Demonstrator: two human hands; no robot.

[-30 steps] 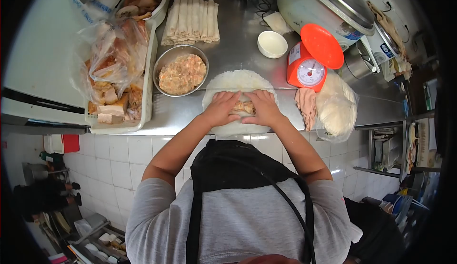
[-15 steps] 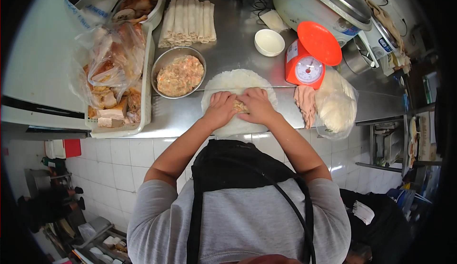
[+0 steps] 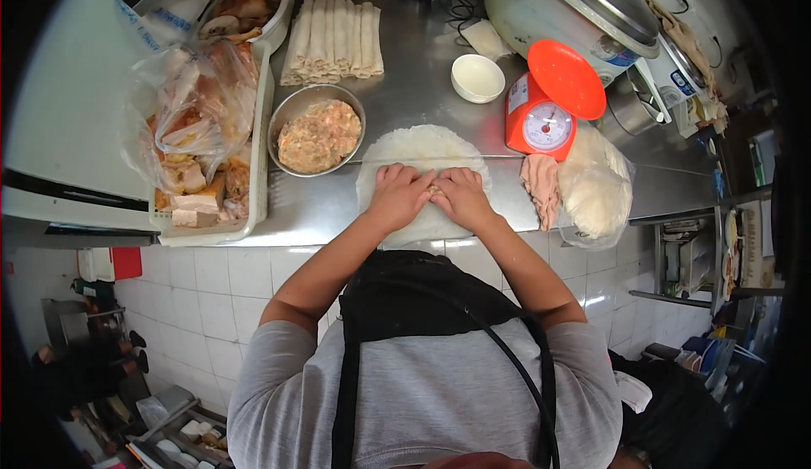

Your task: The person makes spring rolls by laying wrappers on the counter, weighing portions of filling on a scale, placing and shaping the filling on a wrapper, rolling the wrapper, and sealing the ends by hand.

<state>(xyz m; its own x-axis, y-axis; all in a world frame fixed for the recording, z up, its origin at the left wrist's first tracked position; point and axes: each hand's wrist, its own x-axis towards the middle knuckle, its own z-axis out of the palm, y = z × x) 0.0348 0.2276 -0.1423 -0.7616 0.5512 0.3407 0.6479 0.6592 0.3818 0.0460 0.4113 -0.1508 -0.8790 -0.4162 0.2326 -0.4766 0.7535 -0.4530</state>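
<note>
A round, thin, pale wrapper (image 3: pixel 429 140) lies near the front edge of the steel counter. My left hand (image 3: pixel 400 196) and my right hand (image 3: pixel 464 198) rest on it side by side, thumbs almost touching. Their fingers are curled together over a strip of meat filling (image 3: pixel 435 189), mostly hidden; a small bit peeks out between the thumbs. Up and to the left stands a metal bowl (image 3: pixel 272 135) of pinkish minced filling (image 3: pixel 319 135). Behind that bowl, finished rolls (image 3: pixel 334 40) are stacked in a neat pile.
On the left is a white crate (image 3: pixel 256 215) with bagged cooked meat. A small white bowl (image 3: pixel 478 78) and a red kitchen scale (image 3: pixel 545 118) stand back right. Beside the scale lie a pink cloth (image 3: pixel 541 186) and bagged wrappers (image 3: pixel 596 190). A large lidded pot (image 3: pixel 549 13) is behind.
My hands have drawn closer together on the wrapper, the right one turning inward. Less of the filling between them shows now.
</note>
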